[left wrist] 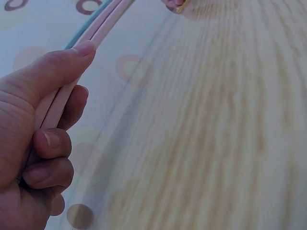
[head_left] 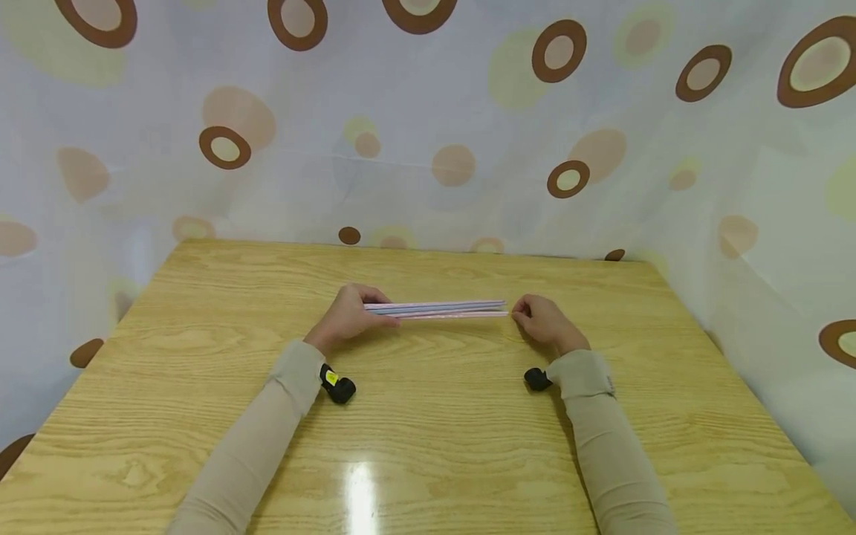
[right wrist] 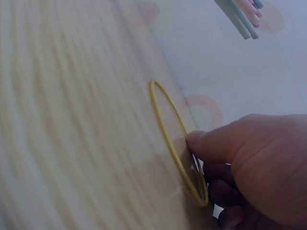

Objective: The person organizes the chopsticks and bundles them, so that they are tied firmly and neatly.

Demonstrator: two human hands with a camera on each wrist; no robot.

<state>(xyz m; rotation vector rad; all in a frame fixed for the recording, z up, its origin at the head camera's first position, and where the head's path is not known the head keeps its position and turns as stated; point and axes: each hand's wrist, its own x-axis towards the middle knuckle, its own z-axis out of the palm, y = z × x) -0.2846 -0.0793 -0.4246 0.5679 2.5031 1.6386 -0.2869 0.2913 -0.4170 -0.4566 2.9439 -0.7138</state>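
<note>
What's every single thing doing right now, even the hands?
Left hand: gripping the sticks
Sticks: bunched, untied
Right hand: pinching the yellow loop
Yellow loop: open, not around the sticks
Patterned cloth: hanging behind the table

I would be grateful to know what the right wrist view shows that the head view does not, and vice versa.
Only the right wrist view: the yellow rubber band as a clear loop. Only the head view: the grip of the left hand on the pastel sticks, plus the beige sleeves. Both: the right hand, the sticks' free ends, the wood-grain table and the patterned backdrop.
</note>
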